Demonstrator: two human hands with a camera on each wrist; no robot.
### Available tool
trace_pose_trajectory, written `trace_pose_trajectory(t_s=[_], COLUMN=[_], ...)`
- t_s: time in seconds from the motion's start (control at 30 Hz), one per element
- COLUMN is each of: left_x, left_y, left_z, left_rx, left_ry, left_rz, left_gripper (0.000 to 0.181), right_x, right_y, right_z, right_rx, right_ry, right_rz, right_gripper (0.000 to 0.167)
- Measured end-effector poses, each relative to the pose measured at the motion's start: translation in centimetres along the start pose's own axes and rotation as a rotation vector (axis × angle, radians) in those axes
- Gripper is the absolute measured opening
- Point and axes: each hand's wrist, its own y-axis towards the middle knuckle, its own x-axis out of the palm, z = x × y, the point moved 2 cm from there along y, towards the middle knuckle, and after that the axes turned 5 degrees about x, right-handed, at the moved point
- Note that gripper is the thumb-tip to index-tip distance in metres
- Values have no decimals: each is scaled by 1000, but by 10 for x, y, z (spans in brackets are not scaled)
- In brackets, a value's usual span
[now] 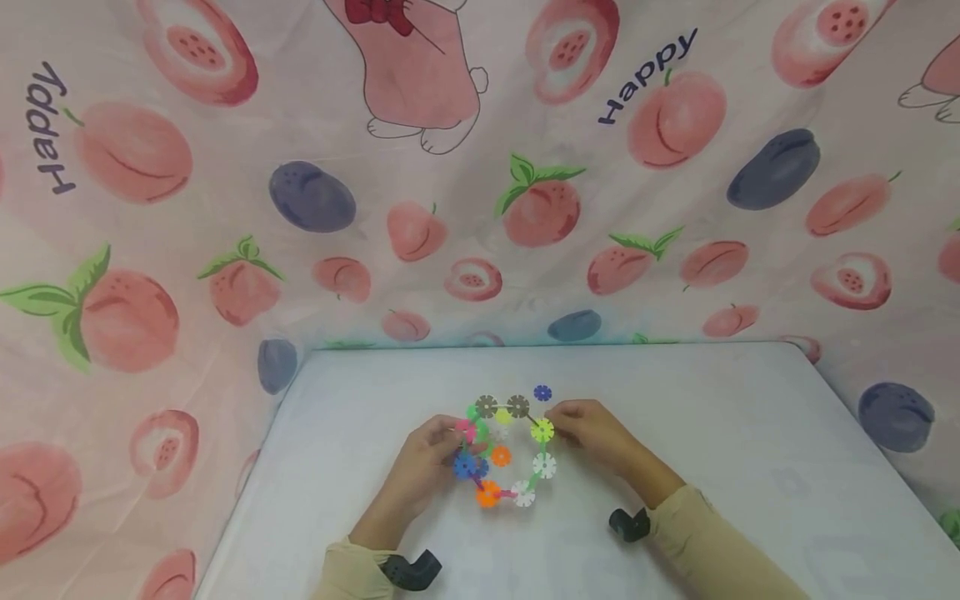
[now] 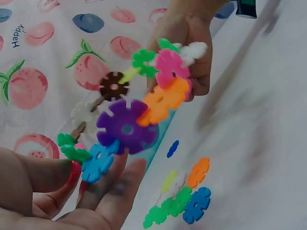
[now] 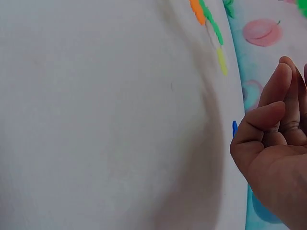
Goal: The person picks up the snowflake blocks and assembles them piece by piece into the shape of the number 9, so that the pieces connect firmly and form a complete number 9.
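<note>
A ring of linked, notched plastic discs in many colours is raised between the two hands; its purple disc [image 2: 123, 127] faces the left wrist view, and its lower orange disc [image 1: 488, 494] shows in the head view. At the ring's left side, the left hand [image 1: 423, 467] [image 2: 96, 196] pinches it near a blue disc [image 2: 99, 160] and a green one. The right hand [image 1: 596, 429] [image 2: 197, 57] holds the opposite side, beside the yellow disc [image 1: 542, 430]. From the right wrist, the right hand [image 3: 276, 139] shows bent fingers, their contact with the ring hidden.
Loose discs lie on the white table [image 1: 675, 392] beneath and beyond the ring, among them orange [image 1: 500, 456] [image 2: 198, 172], green [image 2: 180, 201] and blue [image 2: 196, 205]. A small dark blue disc [image 1: 542, 392] [image 3: 234, 129] lies apart, farther back. Fruit-patterned cloth [image 1: 465, 208] surrounds the table.
</note>
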Motion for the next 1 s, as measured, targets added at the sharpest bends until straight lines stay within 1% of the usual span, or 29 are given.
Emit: trace_pose_trajectory(t_s=[0.1, 0.23, 0.37, 0.43, 0.5, 0.63, 0.77, 0.87, 1.0], left_x=[-1, -2, -2, -3, -3, -3, -4, -5, -6], left_y=[0, -1, -2, -2, -2, -1, 0, 0, 1], left_z=[0, 2, 3, 3, 3, 2, 2, 3, 4], left_rx=[-10, -3, 6, 9, 5, -4, -20, -20, -6], left_ry=[-64, -127, -156, -162, -174, -214, -264, -292, -319], left_rz=[-23, -60, -98, -112, -109, -99, -77, -81, -113], left_gripper=[17, 13, 11, 10, 12, 23, 46, 62, 69], right_x=[-3, -4, -4, -4, -3, -4, -5, -5, -2], right_y=[5, 12, 20, 25, 31, 42, 52, 54, 53], right_z=[3, 5, 6, 6, 6, 7, 8, 5, 0], right_rx=[8, -1, -6, 0, 9, 34, 78, 74, 27], right_ry=[-7, -10, -30, -68, -107, -167, -158, -143, -197], right_rz=[20, 36, 60, 95, 136, 210, 224, 219, 224], right_gripper=[21, 19, 22, 25, 28, 40, 48, 47, 36])
